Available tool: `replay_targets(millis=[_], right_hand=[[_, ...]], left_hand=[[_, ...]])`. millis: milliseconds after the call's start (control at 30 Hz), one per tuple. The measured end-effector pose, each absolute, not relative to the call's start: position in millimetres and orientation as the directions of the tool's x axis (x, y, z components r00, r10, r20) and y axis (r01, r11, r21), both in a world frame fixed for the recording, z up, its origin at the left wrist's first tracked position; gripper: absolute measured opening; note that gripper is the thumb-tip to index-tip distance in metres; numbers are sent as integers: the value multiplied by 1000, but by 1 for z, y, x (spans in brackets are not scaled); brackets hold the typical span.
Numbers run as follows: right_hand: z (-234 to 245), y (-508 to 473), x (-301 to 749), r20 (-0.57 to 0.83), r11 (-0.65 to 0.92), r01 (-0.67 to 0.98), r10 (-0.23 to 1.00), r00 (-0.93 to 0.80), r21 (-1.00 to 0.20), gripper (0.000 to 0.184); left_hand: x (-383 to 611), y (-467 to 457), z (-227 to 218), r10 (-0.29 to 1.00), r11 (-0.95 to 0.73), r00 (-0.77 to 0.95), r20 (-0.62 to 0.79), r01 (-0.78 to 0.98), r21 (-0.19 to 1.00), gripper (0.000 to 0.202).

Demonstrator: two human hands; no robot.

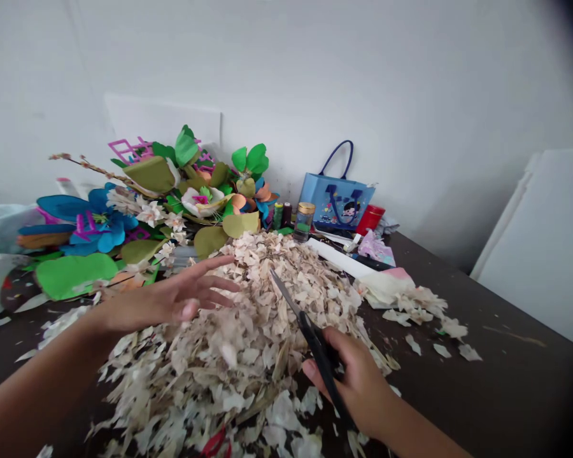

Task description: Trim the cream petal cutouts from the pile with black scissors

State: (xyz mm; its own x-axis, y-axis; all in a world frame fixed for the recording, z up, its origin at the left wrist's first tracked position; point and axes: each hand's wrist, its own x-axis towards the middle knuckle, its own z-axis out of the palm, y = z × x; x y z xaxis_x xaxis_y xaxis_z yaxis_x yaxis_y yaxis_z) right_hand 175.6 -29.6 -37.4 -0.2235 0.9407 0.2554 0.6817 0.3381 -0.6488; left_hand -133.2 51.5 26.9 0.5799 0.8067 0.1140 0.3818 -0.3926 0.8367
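My left hand (195, 289) hovers over the left side of a large heap of pale petal-like scraps (258, 331), fingers spread and holding nothing. In my right hand (346, 375) is a pair of black-handled scissors (310, 331). Their blades look closed, and the tips point forward over the heap. Pinkish pieces lie toward the back of the heap, whiter and greyer ones toward the front. At the bottom, something red (214, 442) pokes out from under the scraps; I cannot make out what it is.
Colourful artificial flowers (100, 216) and leaves crowd the back left of the dark table (506, 381). Behind the heap stand a glass jar (304, 221), thread spools (277, 216), a blue bag (337, 197) and a red can (370, 219). A white roll (339, 257) lies at right.
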Motion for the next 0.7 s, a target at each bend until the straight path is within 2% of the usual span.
replay_targets(millis=[67, 133, 267, 400, 567, 700], right_hand=[[-39, -29, 176, 251, 338, 684, 941, -228, -647, 28], [-40, -30, 177, 247, 333, 688, 943, -224, -645, 28], [-39, -31, 176, 238, 319, 700, 947, -215, -639, 26], [-37, -32, 175, 211, 300, 696, 954, -213, -652, 25], [-40, -31, 175, 132, 237, 562, 966, -221, -792, 24], [-41, -29, 177, 125, 223, 539, 969, -212, -812, 25]], left_hand=[[-137, 62, 19, 888, -378, 444, 117, 564, 734, 65], [-139, 74, 8, 933, -343, 323, 157, 672, 656, 50], [-137, 88, -12, 941, -337, 275, 197, 708, 621, 28], [-133, 90, -17, 949, -307, 255, 183, 630, 713, 19], [-141, 86, -5, 961, -221, 246, 127, 410, 885, 38], [-145, 82, 4, 944, -181, 317, 89, 276, 944, 45]])
